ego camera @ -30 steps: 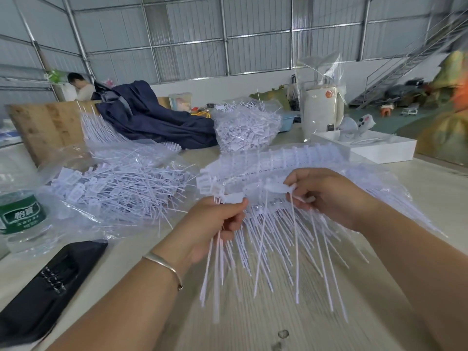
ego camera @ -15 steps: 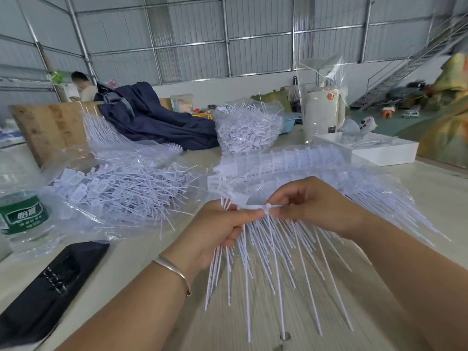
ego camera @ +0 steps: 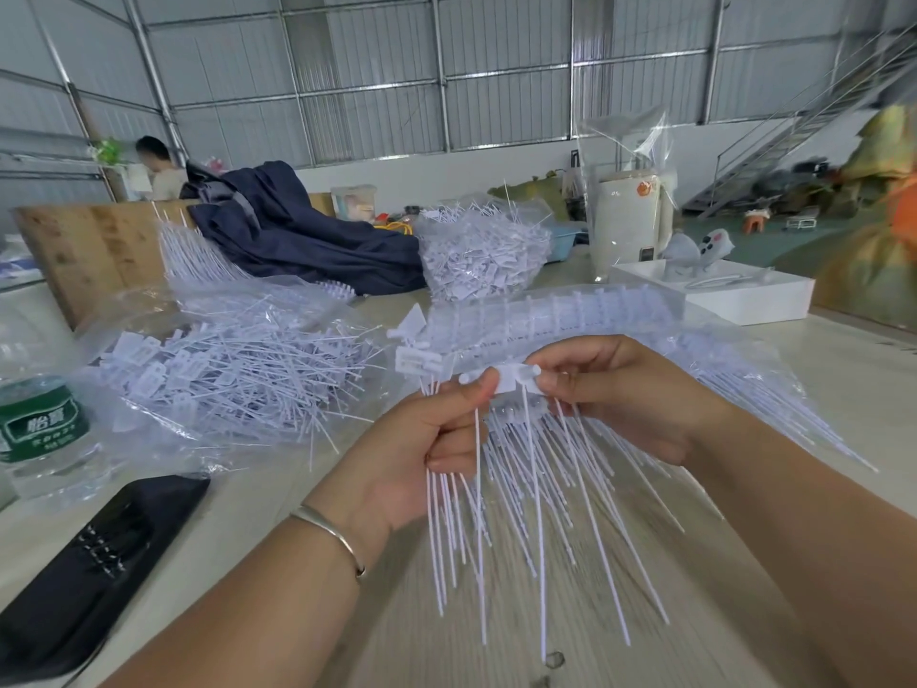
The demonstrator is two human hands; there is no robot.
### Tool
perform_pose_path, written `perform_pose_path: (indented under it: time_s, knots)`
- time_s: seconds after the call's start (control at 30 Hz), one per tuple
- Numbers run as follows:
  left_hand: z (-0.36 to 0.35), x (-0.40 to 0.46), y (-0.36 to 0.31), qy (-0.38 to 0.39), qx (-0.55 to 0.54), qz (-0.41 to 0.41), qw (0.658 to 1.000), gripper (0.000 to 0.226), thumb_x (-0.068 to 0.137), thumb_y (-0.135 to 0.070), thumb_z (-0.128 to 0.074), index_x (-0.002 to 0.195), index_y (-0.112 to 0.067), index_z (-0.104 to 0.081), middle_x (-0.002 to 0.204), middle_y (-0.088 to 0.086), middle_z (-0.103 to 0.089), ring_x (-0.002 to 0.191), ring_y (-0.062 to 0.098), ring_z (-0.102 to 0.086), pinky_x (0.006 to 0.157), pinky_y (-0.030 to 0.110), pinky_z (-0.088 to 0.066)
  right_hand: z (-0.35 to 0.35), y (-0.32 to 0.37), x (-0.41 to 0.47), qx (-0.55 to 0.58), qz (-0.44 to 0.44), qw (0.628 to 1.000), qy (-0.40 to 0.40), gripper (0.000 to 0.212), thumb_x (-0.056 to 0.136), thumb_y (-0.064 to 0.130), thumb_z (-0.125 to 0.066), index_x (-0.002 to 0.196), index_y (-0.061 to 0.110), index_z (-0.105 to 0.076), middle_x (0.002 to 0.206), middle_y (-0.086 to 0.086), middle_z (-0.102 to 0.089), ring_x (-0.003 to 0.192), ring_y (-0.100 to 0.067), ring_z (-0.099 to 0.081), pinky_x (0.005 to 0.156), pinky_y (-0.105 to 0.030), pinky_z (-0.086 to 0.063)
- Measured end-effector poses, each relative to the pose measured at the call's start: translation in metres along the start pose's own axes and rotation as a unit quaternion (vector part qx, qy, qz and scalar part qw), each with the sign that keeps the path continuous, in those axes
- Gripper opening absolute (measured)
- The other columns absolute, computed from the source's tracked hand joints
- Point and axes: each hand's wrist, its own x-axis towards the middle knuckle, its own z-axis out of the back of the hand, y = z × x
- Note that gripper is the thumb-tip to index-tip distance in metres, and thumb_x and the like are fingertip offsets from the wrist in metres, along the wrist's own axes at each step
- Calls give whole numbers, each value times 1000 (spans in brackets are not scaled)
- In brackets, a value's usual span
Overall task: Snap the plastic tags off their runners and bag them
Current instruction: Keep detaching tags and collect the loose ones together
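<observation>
Above the table's middle, my left hand [ego camera: 426, 449] grips a bunch of loose white plastic tags [ego camera: 461, 518] whose long tails hang down. Its thumb also pinches the left end of a flat tag head [ego camera: 513, 382]. My right hand [ego camera: 620, 394] pinches the right end of that same head. Behind my hands a long runner of tags [ego camera: 570, 315] lies in a clear wrapper. To the left, an open clear bag [ego camera: 233, 374] on the table holds several loose tags.
A water bottle [ego camera: 42, 429] and a black case [ego camera: 84, 573] lie at the left. A second heap of tags [ego camera: 484, 255], a dark jacket [ego camera: 293, 235], a white jug [ego camera: 630, 225] and a white tray [ego camera: 754, 297] stand behind. A person [ego camera: 159, 166] sits far left.
My hands have risen a little and come together on one tag head. The hanging tails have swung under my left hand.
</observation>
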Motion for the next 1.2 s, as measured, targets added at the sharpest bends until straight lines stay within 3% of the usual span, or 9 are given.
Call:
perform_pose_path:
  time_s: [0.17, 0.3, 0.43, 0.57, 0.7, 0.8, 0.87, 1.0, 1.2]
  knots:
    - [-12, -1, 7, 83, -64, 38, 994, 22, 76, -31, -74, 62, -18, -62, 49, -10, -27, 33, 1, -23, 32, 12, -19, -8, -4, 2, 34, -18, 999, 36, 31, 73, 28, -73, 92, 6, -63, 77, -5, -56, 71, -15, -47, 65, -21, -40]
    - [-16, 0, 12, 101, -60, 56, 992, 23, 72, -39, -74, 64, -18, -66, 47, -9, -28, 32, 1, -26, 31, 12, -21, -17, -6, 2, 70, -5, 996, 48, 22, 74, 28, -71, 85, 10, -63, 77, -4, -56, 75, -21, -42, 69, -29, -35]
    - [-11, -1, 10, 98, -44, 61, 992, 26, 78, -40, -69, 65, -19, -67, 47, -9, -29, 33, 1, -25, 33, 13, -20, -18, -8, 3, 64, -5, 997, 43, 19, 73, 29, -72, 83, 14, -66, 76, -8, -52, 73, -22, -38, 66, -28, -33]
    - [-11, 2, 8, 42, 11, 8, 999, 23, 81, -37, -69, 84, -14, -69, 55, -8, -33, 36, 2, -23, 34, 14, -19, -15, -10, 2, 50, -10, 999, -9, 12, 75, 23, -75, 84, 15, -75, 74, -3, -61, 76, -23, -44, 53, -18, -36]
    - [-6, 2, 9, -99, 134, -64, 984, 20, 80, -27, -75, 70, -11, -67, 58, -5, -52, 36, 6, -23, 35, 15, -19, -5, -8, 1, -36, -4, 991, -128, 5, 77, 12, -74, 79, 13, -78, 61, 3, -65, 54, -5, -49, 52, -13, -39]
    - [-3, 2, 11, -164, 214, -75, 960, 33, 83, -23, -74, 58, -9, -58, 44, -3, -39, 34, 9, -23, 37, 16, -20, -6, -5, 0, -104, 25, 981, -161, 6, 78, 8, -76, 83, 6, -78, 71, 1, -74, 60, 0, -61, 58, -8, -44]
    - [-3, 2, 9, -169, 226, -72, 957, 36, 83, -23, -75, 58, -8, -54, 44, -3, -38, 33, 9, -24, 37, 15, -20, -7, -3, 0, -115, 27, 979, -167, 6, 77, 7, -77, 83, 4, -78, 67, 4, -72, 58, 2, -61, 57, -7, -43]
    - [-3, 0, 5, -158, 262, -62, 950, 44, 80, -29, -77, 51, -11, -49, 46, 1, -32, 36, 12, -22, 39, 17, -21, -3, -2, -1, -128, -13, 981, -148, 6, 79, 8, -75, 83, 5, -78, 47, 8, -54, 45, -2, -42, 47, -10, -34]
    - [-2, -1, 2, -134, 257, -57, 955, 41, 83, -24, -75, 50, -17, -53, 46, -4, -44, 36, 9, -23, 37, 15, -21, -2, 2, -2, -129, -30, 983, -128, 9, 82, 3, -70, 88, 2, -77, 44, 14, -55, 41, 2, -45, 44, -5, -32]
